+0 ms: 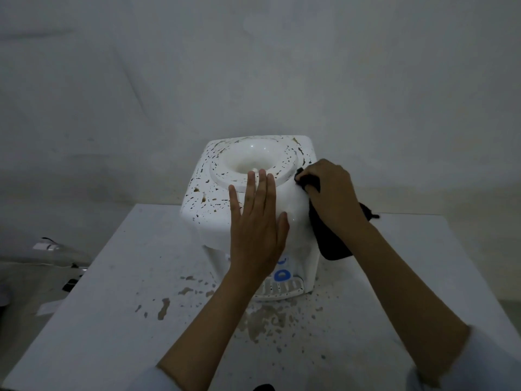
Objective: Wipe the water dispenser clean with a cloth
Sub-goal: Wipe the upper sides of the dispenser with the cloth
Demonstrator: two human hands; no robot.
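Dim, greyish light throughout. Behind, a plain pale wall (pixel 253 66), bare and unevenly shaded, darker toward the upper corners. In front, a white table (pixel 118 320), its top spattered with brownish stains and dark specks (pixel 262 320), thickest near the middle. At lower left, beyond the table's edge, a shadowed stretch of floor (pixel 25 283) with a few small cluttered items (pixel 50 246), too dark and blurred to tell apart. Brightest area near the centre; edges fading into gloom.

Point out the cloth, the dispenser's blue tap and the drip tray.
cloth (pixel 332 241), head view, on the hanging dark fold below the right wrist
blue tap (pixel 282 275), head view, on its blue ring
drip tray (pixel 282 289), head view, on the slotted grille
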